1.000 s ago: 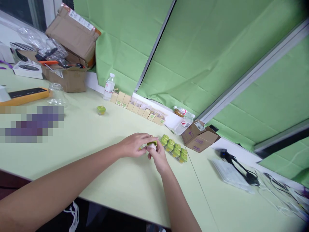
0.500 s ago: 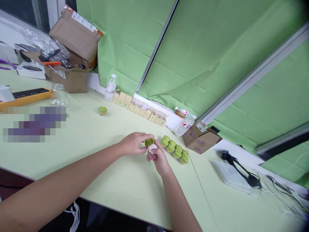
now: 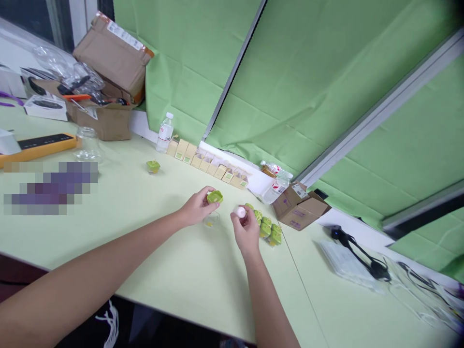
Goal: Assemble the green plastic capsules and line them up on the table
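Note:
My left hand [image 3: 198, 209] is closed on a green lid [image 3: 215, 196], its hollow underside partly showing. Just below that hand a small clear cup [image 3: 211, 221] with a yellow mark is on the table, partly covered by the fingers. Between the fingertips of my right hand [image 3: 247, 233] is a small white rounded piece [image 3: 239, 211]; its exact kind cannot be made out. Behind the right hand stand several green-lidded clear cups [image 3: 266, 226] in a row, partly hidden. One more green-lidded cup [image 3: 152, 167] stands apart at the left.
Several small cream cartons [image 3: 206, 162] line the wall beside a water bottle [image 3: 165, 133]. Two bottles lie near a cardboard box [image 3: 300, 205]. At left are a glass jar [image 3: 87, 145], a power strip [image 3: 47, 147] and an open carton [image 3: 103, 118]. Cables [image 3: 416, 285] lie at right.
My hands have moved apart. The left holds the green lid farther left and up; the right has carried the white piece to the right. The clear cup now shows below the left hand.

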A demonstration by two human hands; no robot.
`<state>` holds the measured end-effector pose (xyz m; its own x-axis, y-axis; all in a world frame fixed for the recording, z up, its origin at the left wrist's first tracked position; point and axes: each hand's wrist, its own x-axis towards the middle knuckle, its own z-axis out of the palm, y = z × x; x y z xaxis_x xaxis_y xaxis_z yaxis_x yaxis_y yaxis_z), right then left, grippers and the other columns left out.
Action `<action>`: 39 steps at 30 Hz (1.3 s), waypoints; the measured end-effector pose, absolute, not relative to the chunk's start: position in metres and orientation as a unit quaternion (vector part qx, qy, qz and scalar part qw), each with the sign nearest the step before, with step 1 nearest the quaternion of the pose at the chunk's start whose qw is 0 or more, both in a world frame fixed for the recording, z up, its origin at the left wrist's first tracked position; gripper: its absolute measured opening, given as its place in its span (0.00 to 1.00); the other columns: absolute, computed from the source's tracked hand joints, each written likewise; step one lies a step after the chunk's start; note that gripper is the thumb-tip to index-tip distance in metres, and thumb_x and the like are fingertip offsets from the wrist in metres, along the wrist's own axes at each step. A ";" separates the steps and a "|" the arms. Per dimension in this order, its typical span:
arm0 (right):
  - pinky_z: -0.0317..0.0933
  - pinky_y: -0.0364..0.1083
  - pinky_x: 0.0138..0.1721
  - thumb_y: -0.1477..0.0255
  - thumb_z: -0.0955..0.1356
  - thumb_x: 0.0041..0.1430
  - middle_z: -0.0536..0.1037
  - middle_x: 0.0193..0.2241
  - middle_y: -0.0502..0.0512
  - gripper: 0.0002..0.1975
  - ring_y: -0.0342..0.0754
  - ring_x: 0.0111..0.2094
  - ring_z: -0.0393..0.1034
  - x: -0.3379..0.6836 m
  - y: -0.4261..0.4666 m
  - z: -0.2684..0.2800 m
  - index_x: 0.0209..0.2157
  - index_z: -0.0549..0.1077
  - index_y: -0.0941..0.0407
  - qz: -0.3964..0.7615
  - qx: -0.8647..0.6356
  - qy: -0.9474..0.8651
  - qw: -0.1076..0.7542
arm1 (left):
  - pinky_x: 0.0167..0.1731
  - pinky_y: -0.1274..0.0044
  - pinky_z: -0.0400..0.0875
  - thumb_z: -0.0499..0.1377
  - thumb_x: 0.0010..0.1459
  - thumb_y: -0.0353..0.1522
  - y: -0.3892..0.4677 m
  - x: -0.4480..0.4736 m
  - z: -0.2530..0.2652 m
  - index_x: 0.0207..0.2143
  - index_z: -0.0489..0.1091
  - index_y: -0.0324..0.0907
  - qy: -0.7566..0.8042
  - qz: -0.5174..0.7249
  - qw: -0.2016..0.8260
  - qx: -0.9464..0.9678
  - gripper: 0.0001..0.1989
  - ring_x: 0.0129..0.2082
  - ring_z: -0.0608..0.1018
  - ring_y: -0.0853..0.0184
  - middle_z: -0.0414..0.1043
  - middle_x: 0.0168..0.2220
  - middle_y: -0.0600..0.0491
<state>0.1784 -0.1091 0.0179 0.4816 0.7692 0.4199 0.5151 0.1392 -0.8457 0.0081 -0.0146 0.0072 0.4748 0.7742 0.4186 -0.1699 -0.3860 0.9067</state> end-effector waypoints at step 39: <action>0.67 0.49 0.41 0.73 0.68 0.45 0.72 0.33 0.53 0.23 0.46 0.30 0.69 0.193 -0.103 -0.004 0.46 0.76 0.57 0.052 -0.734 -0.556 0.385 | 0.25 0.76 0.68 0.53 0.59 0.44 -0.006 0.012 0.007 0.33 0.64 0.40 0.230 0.433 0.665 0.563 0.16 0.21 0.72 0.69 0.71 0.23 0.54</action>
